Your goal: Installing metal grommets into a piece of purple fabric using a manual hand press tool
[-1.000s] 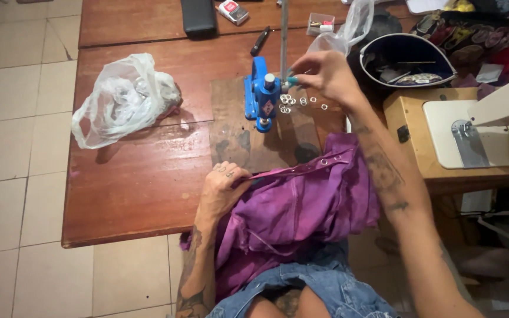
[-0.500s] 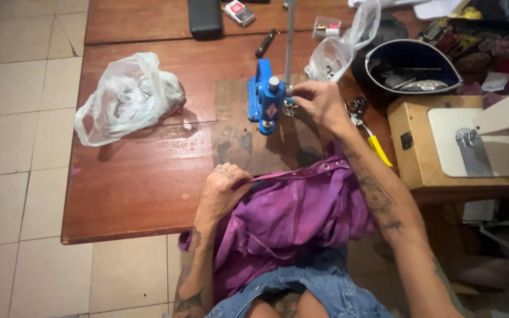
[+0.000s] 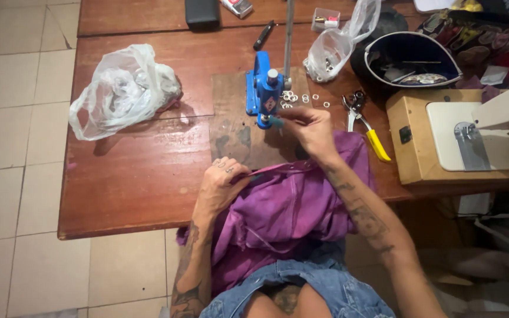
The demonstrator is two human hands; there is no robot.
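The right hand (image 3: 307,126) is pinching its fingertips together at the base of the blue hand press (image 3: 264,88), just by the die; whatever small piece is sitting between them is too tiny to tell. The left hand (image 3: 222,182) is pressing down on the purple fabric (image 3: 290,206), fingers closed over a folded edge at the near rim of the wooden table (image 3: 142,171). The fabric is draping from the tabletop down over the person's lap, and its far edge is lying under the right hand.

The press is standing upright on a dark worn board (image 3: 231,126), its long handle rising toward the far side. Small silver eyelets (image 3: 301,99) are lying scattered just right of the press. Behind them a clear plastic bag (image 3: 337,44) with more small metal parts is sagging open. Yellow-handled pliers (image 3: 363,121) are lying right of the eyelets, beside a tan wooden sewing-machine stand (image 3: 410,141).

At the left of the table a crumpled white plastic bag (image 3: 122,88) is resting, well apart from the hands. A dark blue round container (image 3: 410,59) is sitting at the far right. A black pen-like tool (image 3: 264,34) and a small clear box (image 3: 325,19) are lying along the far edge.
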